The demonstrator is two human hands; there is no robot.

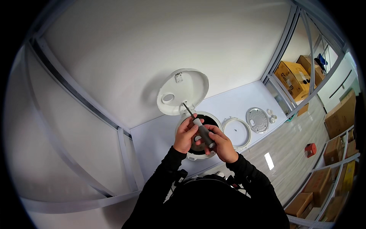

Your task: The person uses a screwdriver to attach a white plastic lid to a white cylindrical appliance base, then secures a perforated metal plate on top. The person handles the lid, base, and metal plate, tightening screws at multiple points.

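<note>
A white rice cooker (pixel 196 157) stands on the table with its lid (pixel 192 87) swung up. The lid's inner side faces me, with a round opening at its left. I hold a screwdriver (pixel 204 133) with a grey handle slantwise over the dark inside of the pot. Its thin tip reaches the lower part of the lid, near the hinge. The fingers of my left hand (pixel 184 136) grip the screwdriver at the front of its handle. My right hand (pixel 223 145) has its fingers round the handle's rear end.
Right of the cooker lie a white ring (pixel 248 140), a perforated round metal plate (pixel 257 120) and several small white parts (pixel 272 117). The white table (pixel 150 143) sits within a metal frame. Cardboard boxes (pixel 317 182) fill shelves at the right; a red object (pixel 310 150) lies on the floor.
</note>
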